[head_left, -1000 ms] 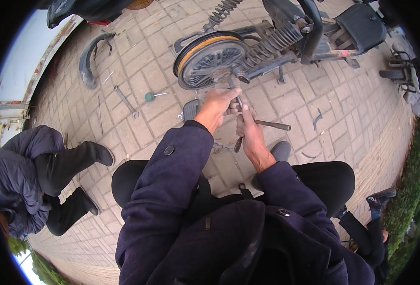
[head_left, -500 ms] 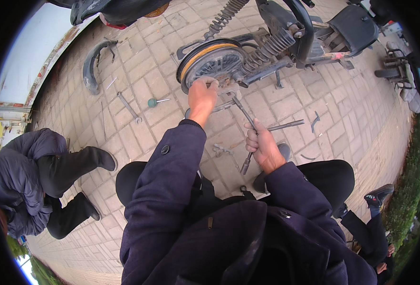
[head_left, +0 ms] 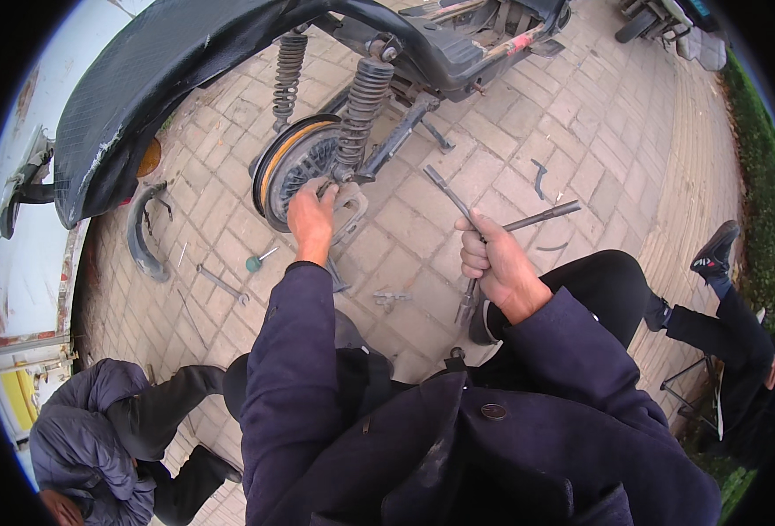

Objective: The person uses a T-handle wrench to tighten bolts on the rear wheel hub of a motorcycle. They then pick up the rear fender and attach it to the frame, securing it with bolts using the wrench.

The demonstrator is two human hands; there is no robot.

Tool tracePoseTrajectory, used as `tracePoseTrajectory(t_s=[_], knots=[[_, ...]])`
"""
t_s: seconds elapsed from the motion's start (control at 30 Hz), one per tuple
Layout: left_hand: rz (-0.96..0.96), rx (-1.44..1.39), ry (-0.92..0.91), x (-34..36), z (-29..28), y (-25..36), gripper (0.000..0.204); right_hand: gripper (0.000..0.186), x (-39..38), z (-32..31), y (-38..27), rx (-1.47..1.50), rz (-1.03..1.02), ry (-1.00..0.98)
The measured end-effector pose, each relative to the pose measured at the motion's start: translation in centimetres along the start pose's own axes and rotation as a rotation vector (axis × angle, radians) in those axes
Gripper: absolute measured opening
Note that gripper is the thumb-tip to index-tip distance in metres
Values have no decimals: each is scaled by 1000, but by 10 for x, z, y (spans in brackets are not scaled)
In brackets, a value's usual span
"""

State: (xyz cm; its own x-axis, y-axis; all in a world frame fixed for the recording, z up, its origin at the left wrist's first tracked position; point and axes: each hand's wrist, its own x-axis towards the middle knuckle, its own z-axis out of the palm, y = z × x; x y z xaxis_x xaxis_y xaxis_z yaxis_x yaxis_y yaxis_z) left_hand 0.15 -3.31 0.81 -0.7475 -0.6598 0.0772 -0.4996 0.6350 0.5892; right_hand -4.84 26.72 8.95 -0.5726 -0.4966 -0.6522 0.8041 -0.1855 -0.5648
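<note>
My left hand (head_left: pixel 311 213) is at the wheel (head_left: pixel 285 171) with its orange band, fingers closed at the hub on something small I cannot make out, beside a grey looped metal part (head_left: pixel 349 209). Two coil shock absorbers (head_left: pixel 359 114) rise from the wheel to the black scooter frame (head_left: pixel 431 61). My right hand (head_left: pixel 499 263) grips a cross-shaped lug wrench (head_left: pixel 541 215) to the right of the wheel, clear of it. Below the wheel lie a green-handled screwdriver (head_left: pixel 254 263) and an open-end spanner (head_left: pixel 223 285) on the paving.
A curved mudguard (head_left: pixel 142 254) and small curved parts (head_left: pixel 541 175) lie on the paving. A white panelled wall (head_left: pixel 28 289) stands left. One person (head_left: pixel 98 421) crouches lower left, another (head_left: pixel 721 342) is at right near a hedge. A second parked vehicle (head_left: pixel 668 31) is upper right.
My right hand has drawn the lug wrench away from the hub, to the right. My left hand left the wrench and stays at the hub. The view has swung, showing more of the scooter's tail.
</note>
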Motion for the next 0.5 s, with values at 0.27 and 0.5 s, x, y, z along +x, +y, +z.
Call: tracePoseTrajectory(t_s=[0.27, 0.5], knots=[[-56, 43, 21, -4, -6, 5, 30, 30, 9, -5, 22, -51, 48, 3], [-152, -140, 157, -2, -37, 4, 30, 32, 21, -3, 34, -88, 14, 6]])
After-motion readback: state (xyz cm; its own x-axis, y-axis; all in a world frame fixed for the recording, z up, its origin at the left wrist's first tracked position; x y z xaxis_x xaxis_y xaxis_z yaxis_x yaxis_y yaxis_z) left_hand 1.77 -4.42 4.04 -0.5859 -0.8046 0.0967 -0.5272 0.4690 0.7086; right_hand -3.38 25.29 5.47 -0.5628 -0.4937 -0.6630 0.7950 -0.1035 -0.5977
